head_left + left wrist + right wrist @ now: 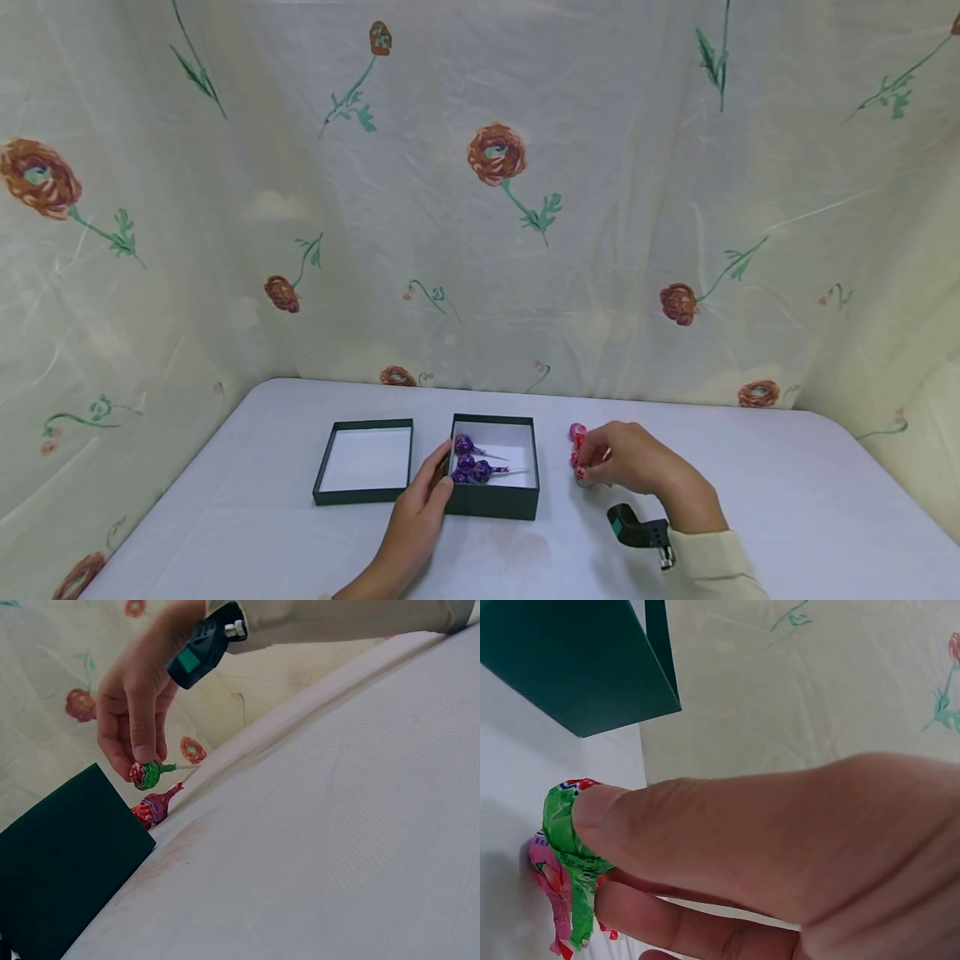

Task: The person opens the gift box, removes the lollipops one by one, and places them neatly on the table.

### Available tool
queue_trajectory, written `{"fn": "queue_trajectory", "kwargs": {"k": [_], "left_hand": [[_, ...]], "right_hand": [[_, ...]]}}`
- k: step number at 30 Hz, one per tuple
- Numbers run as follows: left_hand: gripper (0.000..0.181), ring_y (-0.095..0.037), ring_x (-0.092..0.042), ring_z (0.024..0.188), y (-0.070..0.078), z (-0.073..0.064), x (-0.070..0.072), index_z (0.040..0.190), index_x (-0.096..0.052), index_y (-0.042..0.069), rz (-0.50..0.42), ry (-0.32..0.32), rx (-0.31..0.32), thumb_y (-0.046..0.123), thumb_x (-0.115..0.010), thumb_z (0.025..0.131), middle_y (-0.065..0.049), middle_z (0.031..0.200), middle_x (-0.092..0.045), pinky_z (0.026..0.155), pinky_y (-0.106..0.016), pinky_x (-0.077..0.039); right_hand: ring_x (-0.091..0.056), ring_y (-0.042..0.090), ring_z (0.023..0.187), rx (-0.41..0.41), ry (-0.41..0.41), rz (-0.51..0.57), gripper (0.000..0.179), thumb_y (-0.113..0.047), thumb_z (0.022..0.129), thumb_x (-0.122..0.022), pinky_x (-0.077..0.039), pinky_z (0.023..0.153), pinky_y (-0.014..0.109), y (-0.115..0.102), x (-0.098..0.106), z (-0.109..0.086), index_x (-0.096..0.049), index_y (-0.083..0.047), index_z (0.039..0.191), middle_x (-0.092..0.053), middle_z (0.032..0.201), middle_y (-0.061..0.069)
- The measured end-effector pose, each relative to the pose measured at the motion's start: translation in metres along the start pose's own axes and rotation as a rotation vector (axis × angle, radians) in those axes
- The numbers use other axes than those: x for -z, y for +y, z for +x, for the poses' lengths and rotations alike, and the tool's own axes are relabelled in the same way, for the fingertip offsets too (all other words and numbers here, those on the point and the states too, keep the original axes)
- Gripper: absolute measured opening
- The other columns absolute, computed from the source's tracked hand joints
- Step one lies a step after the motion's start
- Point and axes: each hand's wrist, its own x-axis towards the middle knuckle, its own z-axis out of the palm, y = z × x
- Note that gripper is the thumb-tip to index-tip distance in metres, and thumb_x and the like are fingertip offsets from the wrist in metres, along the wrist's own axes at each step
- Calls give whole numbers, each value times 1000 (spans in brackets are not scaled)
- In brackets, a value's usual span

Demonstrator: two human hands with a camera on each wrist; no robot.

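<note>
My right hand pinches a green-wrapped lollipop between thumb and fingers, just right of the dark green box. Beside and below it on the table are pink and red wrapped lollipops, partly hidden by the hand. The open box has a white inside and holds several purple-wrapped lollipops towards its left side, white sticks pointing right. Against the box's left wall rests my left hand, fingers extended along it and thumb by the front corner.
The box's lid, dark-rimmed and white inside, lies upturned left of the box. A white cloth covers the table, with a faint brownish stain in front of the box. Flower-printed curtain hangs behind and at both sides. A black device is strapped at the right wrist.
</note>
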Motion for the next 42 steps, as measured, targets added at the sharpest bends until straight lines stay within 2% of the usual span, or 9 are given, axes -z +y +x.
{"fn": "queue_trajectory", "kwargs": {"k": [5,18,42], "left_hand": [[46,-29,-30,141,-1,0,-1,147,-39,27,9,10,7,19,-41,102,-6,155,-33,108,-49,-32],[46,-30,-30,141,1,0,-1,147,-39,29,19,17,21,20,-41,102,-6,155,-32,109,-51,-31],[46,-29,-30,141,-3,1,-1,147,-39,28,12,15,3,20,-42,102,-5,155,-33,110,-49,-30]], "right_hand": [[-51,17,76,-21,-7,-28,9,-7,78,-78,-50,66,32,2,-2,2,-71,-10,83,-59,78,1],[-51,19,77,-99,-29,-39,13,-5,76,-79,-52,70,33,5,-8,5,-68,-11,81,-58,77,2],[-51,19,78,-128,-31,-65,11,-7,79,-77,-52,69,34,5,-15,9,-67,-10,78,-58,78,3]]}}
